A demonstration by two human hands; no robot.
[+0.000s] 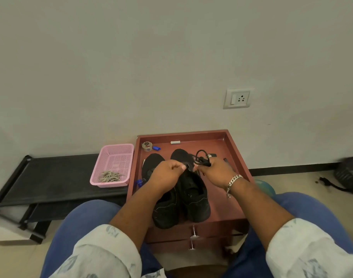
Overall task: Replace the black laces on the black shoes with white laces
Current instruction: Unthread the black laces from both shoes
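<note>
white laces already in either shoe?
No: the white laces lie bundled in the pink basket, while the right hand holds the black lace above the black shoes.

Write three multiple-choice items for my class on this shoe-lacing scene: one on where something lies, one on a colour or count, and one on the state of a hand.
1. Where do the pale laces lie?
A. In the pink basket
B. On the red tray
C. Inside a shoe

2. How many black shoes stand on the tray?
A. One
B. Two
C. Three

3. What is the right hand doing?
A. Lying flat on the tray
B. Hanging idle
C. Gripping a bundled black lace

Answers:
1. A: the pale laces lie heaped in a corner of the pink basket, beside the red tray.
2. B: a left black shoe and a right black shoe stand side by side.
3. C: the right hand has its fingers curled round the black lace, while the left hand pinches near the right shoe's tongue.
</note>
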